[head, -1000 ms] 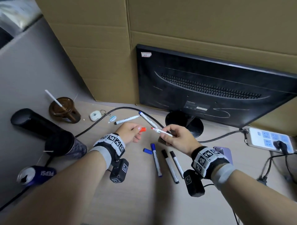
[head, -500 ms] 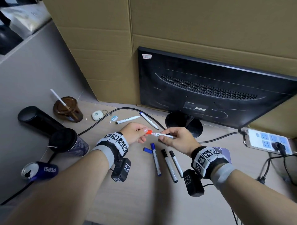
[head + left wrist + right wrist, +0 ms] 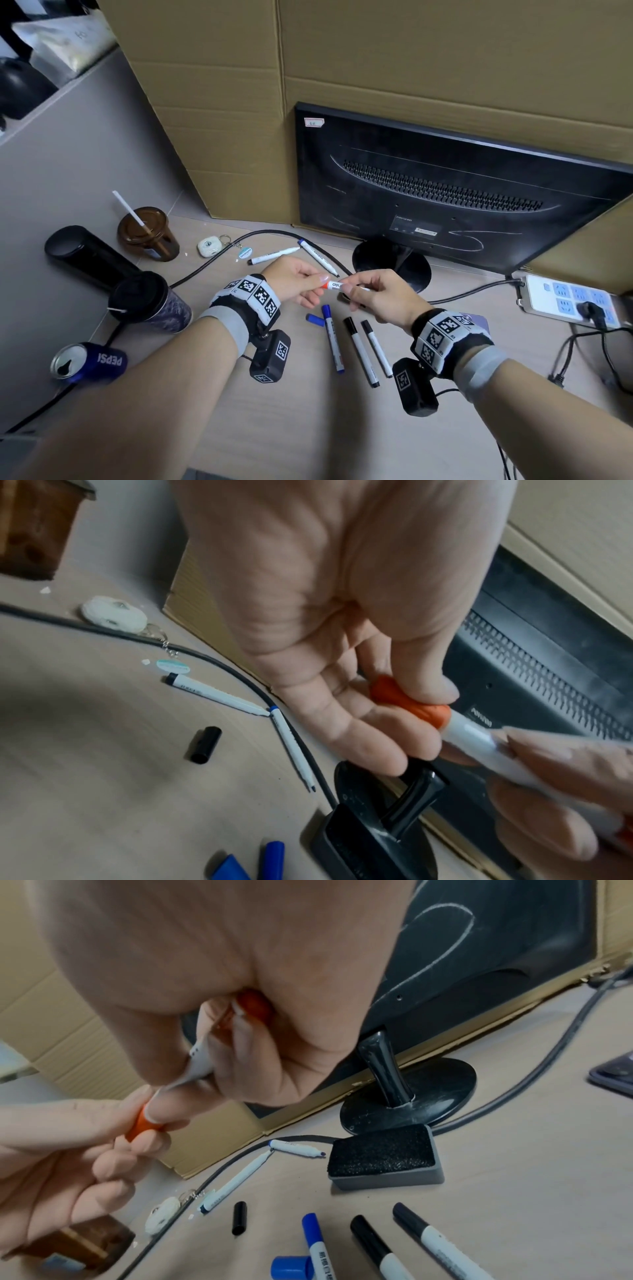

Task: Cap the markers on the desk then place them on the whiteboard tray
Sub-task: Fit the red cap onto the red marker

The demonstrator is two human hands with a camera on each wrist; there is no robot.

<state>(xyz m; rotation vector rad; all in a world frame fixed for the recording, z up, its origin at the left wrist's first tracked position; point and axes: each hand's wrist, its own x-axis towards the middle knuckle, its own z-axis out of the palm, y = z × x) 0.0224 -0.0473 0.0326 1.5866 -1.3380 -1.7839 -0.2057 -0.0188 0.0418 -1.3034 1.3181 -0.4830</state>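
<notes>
Both hands hold one white marker with an orange cap above the desk. My left hand (image 3: 306,286) pinches the orange cap (image 3: 411,704), which sits over the marker's tip. My right hand (image 3: 356,293) grips the white barrel (image 3: 479,739). Below them lie a capped blue marker (image 3: 332,339), a loose blue cap (image 3: 315,319) and two black-capped markers (image 3: 361,353). Two thin uncapped markers (image 3: 272,255) lie by the cable at the back. A loose black cap (image 3: 239,1218) lies near them. No whiteboard tray is in view.
A black monitor (image 3: 445,192) on a round stand backs onto cardboard boxes (image 3: 222,120). An eraser (image 3: 383,1158) sits by the stand. Cups (image 3: 147,233), a dark tumbler (image 3: 147,301) and a Pepsi can (image 3: 89,361) stand left. A power strip (image 3: 568,301) and cables lie right.
The hands have come together. The orange cap, apart from the marker's red tip a second ago, now sits over it.
</notes>
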